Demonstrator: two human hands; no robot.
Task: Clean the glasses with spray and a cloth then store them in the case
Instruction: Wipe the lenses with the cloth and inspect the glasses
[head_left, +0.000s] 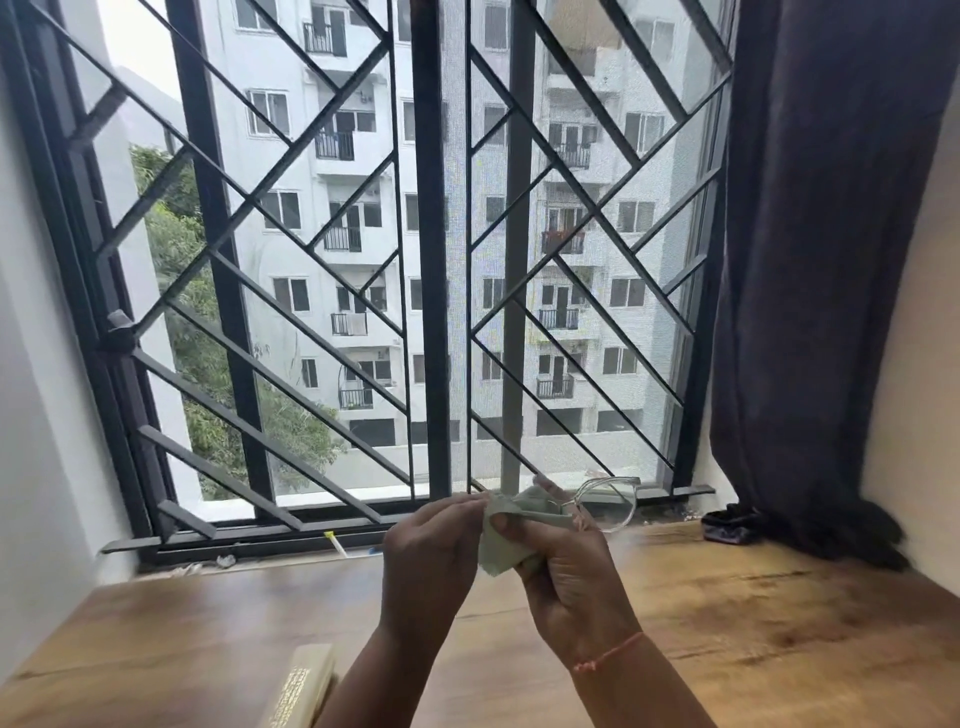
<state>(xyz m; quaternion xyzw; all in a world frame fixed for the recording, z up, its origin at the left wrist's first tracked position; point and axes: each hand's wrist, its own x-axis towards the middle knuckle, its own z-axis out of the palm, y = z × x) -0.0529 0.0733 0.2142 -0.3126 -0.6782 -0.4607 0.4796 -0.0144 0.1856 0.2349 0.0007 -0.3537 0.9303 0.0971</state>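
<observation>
The clear-framed glasses (607, 503) are held up above the wooden table (753, 613), before the window grille (322, 332). One lens is wrapped in the pale green cloth (537, 508), which is gripped by the curled fingers of the right hand (569, 577). The cloth's near edge is pinched by the left hand (434, 545).

Wood-grain surface (727, 623) across the lower view, butted against the window sill. Behind it, a black metal grille (311, 249) of diagonal bars over the window, with a fine mesh screen (571, 208) on the right panes. Outside, a white apartment block (353, 171) with balconies, and green trees (208, 364) at left. Dark curtain (810, 260) hanging at right, bunched on the surface beside a small dark fabric item (727, 526). On the sill, a thin yellow-tipped stick (335, 543).
</observation>
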